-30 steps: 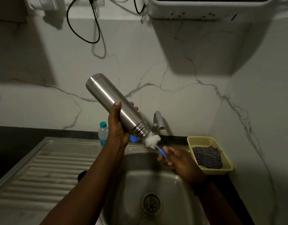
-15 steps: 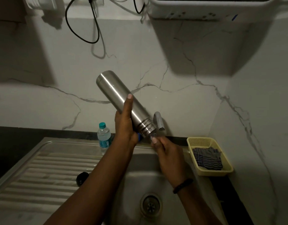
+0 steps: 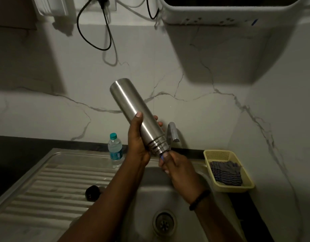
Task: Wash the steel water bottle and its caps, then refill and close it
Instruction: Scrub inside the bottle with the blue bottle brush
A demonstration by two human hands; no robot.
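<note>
Scrubbing the inside of the steel water bottle (image 3: pixel 133 112), judging by the setup. My left hand (image 3: pixel 137 145) is wrapped round its lower body, thumb on the near side, fingertips showing past the far side. Bottle is tilted mouth-down over the sink (image 3: pixel 150 186), base up toward the wall, threaded neck just in front of the tap (image 3: pixel 172 132).

My right hand (image 3: pixel 178 172) is right at the bottle mouth, fingers closed on a blue brush handle (image 3: pixel 161 157); only a sliver of it shows, the brush head is hidden, presumably inside the bottle.

To do it well: keep the bottle clamped steady, run the brush in full strokes to the base, twist to sweep the walls, keep the mouth over the sink so drips land there. Wet steel could slip, so a firm left grip.

Containers: sink looks empty, drain bare, no water visibly running. Left of the sink, a plastic water bottle (image 3: pixel 115 149) with teal cap stands at the back of the drainboard (image 3: pixel 46 186), clear liquid inside. A dark round cap-like thing (image 3: pixel 92 193) on the drainboard, can't tell for sure. Right of the sink, a yellow basket (image 3: pixel 219 153) holds a striped cloth (image 3: pixel 226 172).
</note>
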